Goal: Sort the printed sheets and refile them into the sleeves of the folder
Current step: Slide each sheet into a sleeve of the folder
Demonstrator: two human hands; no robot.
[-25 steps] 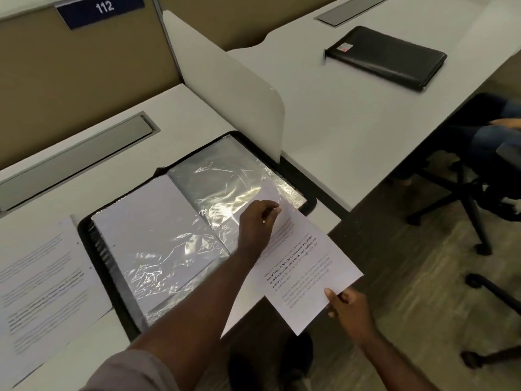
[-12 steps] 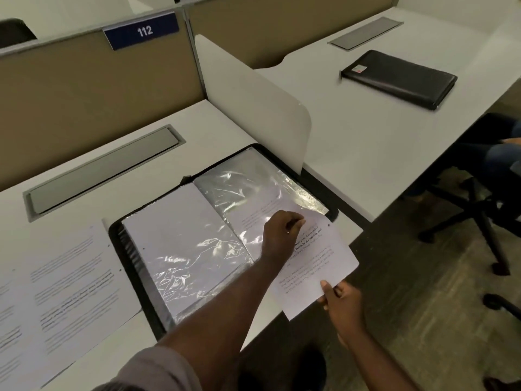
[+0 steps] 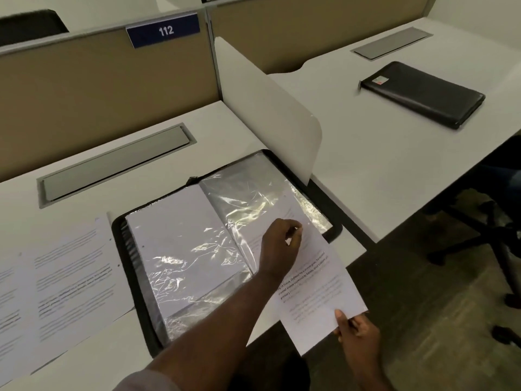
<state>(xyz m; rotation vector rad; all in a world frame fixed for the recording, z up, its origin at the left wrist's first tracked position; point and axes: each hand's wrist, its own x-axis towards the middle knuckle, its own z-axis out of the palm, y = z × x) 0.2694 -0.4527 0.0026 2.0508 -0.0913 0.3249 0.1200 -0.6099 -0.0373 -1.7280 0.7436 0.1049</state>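
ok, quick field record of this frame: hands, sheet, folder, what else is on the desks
left hand: pinches the sleeve edge at the sheet's top
right hand: holds the sheet's lower corner
printed sheet: upper part in the right-page sleeve, the rest hangs past the desk edge
folder: open flat, left sleeve holds a sheet
loose sheets: left of the folder
black case: closed, on the neighbouring desk

folder (image 3: 135, 266) open on desk (image 3: 84, 356) | hands: left (image 3: 280, 244) at sleeve (image 3: 253, 198), right (image 3: 356, 334) pinching sheet (image 3: 318, 292)
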